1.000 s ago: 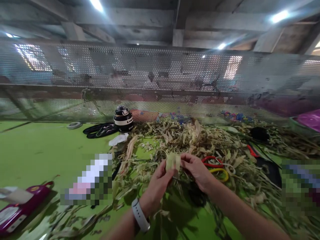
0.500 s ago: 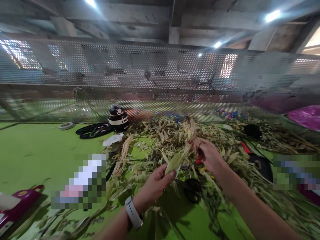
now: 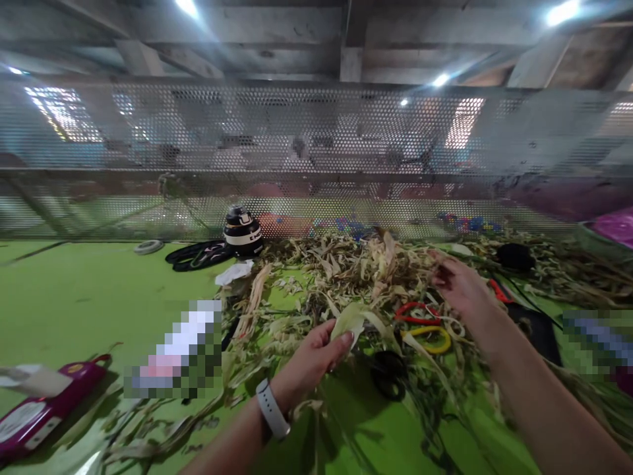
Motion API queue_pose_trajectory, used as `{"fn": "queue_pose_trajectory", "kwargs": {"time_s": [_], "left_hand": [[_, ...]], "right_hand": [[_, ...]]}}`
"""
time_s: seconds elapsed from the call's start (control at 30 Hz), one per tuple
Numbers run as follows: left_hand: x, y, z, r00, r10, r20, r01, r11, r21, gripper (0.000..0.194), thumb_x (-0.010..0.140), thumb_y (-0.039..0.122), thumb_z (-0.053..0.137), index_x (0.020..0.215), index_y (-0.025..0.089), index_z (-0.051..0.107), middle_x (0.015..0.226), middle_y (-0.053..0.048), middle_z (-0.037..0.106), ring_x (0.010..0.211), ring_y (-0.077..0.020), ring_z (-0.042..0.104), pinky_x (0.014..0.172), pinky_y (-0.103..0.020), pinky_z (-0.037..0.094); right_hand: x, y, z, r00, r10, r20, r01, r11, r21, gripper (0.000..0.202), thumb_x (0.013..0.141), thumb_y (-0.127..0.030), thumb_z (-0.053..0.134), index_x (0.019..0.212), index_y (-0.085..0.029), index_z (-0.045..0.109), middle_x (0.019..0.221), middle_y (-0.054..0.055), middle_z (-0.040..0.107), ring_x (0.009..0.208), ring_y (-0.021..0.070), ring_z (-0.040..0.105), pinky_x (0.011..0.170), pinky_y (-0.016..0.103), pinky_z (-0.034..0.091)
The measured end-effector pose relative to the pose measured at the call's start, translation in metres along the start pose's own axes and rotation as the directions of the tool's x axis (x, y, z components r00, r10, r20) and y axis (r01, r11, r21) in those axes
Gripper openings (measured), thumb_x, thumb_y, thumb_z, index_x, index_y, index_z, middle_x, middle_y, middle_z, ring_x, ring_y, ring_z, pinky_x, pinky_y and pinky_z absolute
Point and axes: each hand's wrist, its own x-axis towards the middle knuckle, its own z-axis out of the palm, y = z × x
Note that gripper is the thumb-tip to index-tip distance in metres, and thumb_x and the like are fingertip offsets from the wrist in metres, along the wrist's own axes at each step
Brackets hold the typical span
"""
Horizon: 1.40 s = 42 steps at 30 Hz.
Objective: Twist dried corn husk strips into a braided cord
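Between the thumb and fingers of my left hand (image 3: 316, 353) is a pale green husk (image 3: 350, 321), its long end curving to the right. My right hand (image 3: 455, 280) is raised over the right part of a heap of dry husks (image 3: 336, 260); its fingers are curled, and whether they hold anything is too unclear to tell. Red-handled scissors (image 3: 418, 313) and a yellow handle loop (image 3: 435, 340) lie below and left of my right hand. A black coil (image 3: 389, 375) rests right of my left hand.
On the green table (image 3: 99, 290) stands a black and white bottle (image 3: 242, 232), near a black strap (image 3: 198, 254) and white tissue (image 3: 234, 272). A purple device (image 3: 54, 402) lies at the lower left. A perforated metal screen (image 3: 297, 158) rises behind.
My right hand has moved right, away from the husk in my left hand, and the red and yellow handles now show more. My left hand still holds the husk. The view has shifted slightly.
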Motion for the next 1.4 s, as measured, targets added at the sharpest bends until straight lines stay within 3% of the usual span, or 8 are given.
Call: {"fn": "queue_pose_trajectory", "kwargs": {"time_s": [0.1, 0.2, 0.33, 0.5, 0.67, 1.1, 1.2, 1.4], "left_hand": [[0.002, -0.003, 0.0, 0.994, 0.049, -0.094, -0.049, 0.999, 0.001, 0.032, 0.073, 0.045, 0.061, 0.079, 0.015, 0.056, 0.055, 0.007, 0.037, 0.048, -0.0062, 0.025, 0.044, -0.019, 0.019], [0.003, -0.004, 0.0, 0.973, 0.092, -0.211, -0.098, 0.995, -0.014, 0.032, 0.073, 0.047, 0.06, 0.075, 0.016, 0.052, 0.055, 0.008, 0.034, 0.048, -0.0061, 0.024, 0.043, -0.019, 0.019], [0.004, -0.005, 0.003, 0.949, 0.162, -0.27, -0.165, 0.986, 0.013, 0.031, 0.075, 0.047, 0.058, 0.079, 0.017, 0.051, 0.059, 0.006, 0.04, 0.05, -0.0073, 0.031, 0.047, -0.018, 0.026], [0.001, -0.011, 0.005, 0.891, 0.38, -0.249, -0.314, 0.911, 0.267, 0.022, 0.08, 0.04, 0.052, 0.076, 0.018, 0.052, 0.072, 0.001, 0.051, 0.066, -0.013, 0.045, 0.063, -0.022, 0.036], [-0.005, -0.017, 0.006, 0.869, 0.458, -0.185, -0.295, 0.781, 0.55, 0.015, 0.083, 0.033, 0.048, 0.076, 0.02, 0.051, 0.063, 0.001, 0.047, 0.057, -0.0126, 0.038, 0.056, -0.024, 0.027], [-0.006, -0.004, 0.009, 0.915, 0.318, -0.249, -0.261, 0.936, 0.238, 0.03, 0.083, 0.045, 0.045, 0.07, 0.019, 0.053, 0.059, 0.001, 0.046, 0.055, -0.0126, 0.037, 0.053, -0.024, 0.031], [-0.003, -0.001, 0.005, 0.928, 0.269, -0.259, -0.244, 0.962, 0.124, 0.03, 0.083, 0.044, 0.046, 0.073, 0.018, 0.055, 0.061, 0.001, 0.052, 0.057, -0.012, 0.043, 0.055, -0.023, 0.035], [0.0, -0.005, 0.007, 0.996, 0.013, -0.086, -0.035, 0.965, -0.258, 0.029, 0.077, 0.043, 0.058, 0.085, 0.016, 0.062, 0.072, -0.003, 0.062, 0.058, -0.0118, 0.053, 0.056, -0.023, 0.043]], "right_hand": [[-0.003, -0.006, -0.002, 0.989, -0.12, -0.085, 0.112, 0.99, -0.085, 0.016, 0.056, -0.02, 0.068, 0.07, -0.018, 0.059, 0.052, -0.005, 0.05, 0.043, 0.0078, 0.04, 0.04, 0.02, 0.03], [-0.039, -0.022, 0.011, 0.952, -0.117, 0.282, 0.178, 0.963, -0.202, 0.017, 0.067, -0.033, 0.065, 0.063, -0.017, 0.062, 0.043, -0.004, 0.047, 0.037, 0.0065, 0.037, 0.038, 0.02, 0.026], [-0.111, -0.028, 0.045, 0.489, 0.221, 0.844, 0.211, 0.909, -0.36, 0.031, 0.078, -0.045, 0.054, 0.069, -0.017, 0.065, 0.05, 0.0, 0.056, 0.039, 0.0093, 0.045, 0.038, 0.021, 0.029], [-0.135, 0.0, 0.072, 0.649, 0.0, 0.76, 0.485, 0.771, -0.414, 0.032, 0.08, -0.041, 0.053, 0.059, -0.017, 0.054, 0.051, -0.003, 0.045, 0.048, 0.0089, 0.038, 0.045, 0.02, 0.028], [-0.116, 0.015, 0.073, 0.786, 0.023, 0.618, 0.321, 0.839, -0.44, 0.038, 0.081, -0.046, 0.05, 0.055, -0.018, 0.044, 0.05, -0.005, 0.034, 0.046, 0.0085, 0.032, 0.043, 0.021, 0.026], [-0.098, -0.002, 0.063, 0.798, -0.017, 0.603, 0.222, 0.938, -0.267, 0.016, 0.073, -0.033, 0.061, 0.068, -0.019, 0.055, 0.055, -0.002, 0.056, 0.048, 0.0123, 0.057, 0.046, 0.022, 0.043], [-0.102, -0.014, 0.056, 0.727, 0.057, 0.684, 0.098, 0.978, -0.186, 0.015, 0.073, -0.031, 0.062, 0.071, -0.017, 0.058, 0.06, -0.001, 0.06, 0.046, 0.012, 0.059, 0.045, 0.022, 0.046], [-0.118, -0.022, 0.054, 0.362, 0.302, 0.882, -0.187, 0.95, -0.249, 0.017, 0.072, -0.03, 0.064, 0.082, -0.016, 0.063, 0.068, 0.0, 0.063, 0.046, 0.009, 0.056, 0.045, 0.02, 0.046]]}}
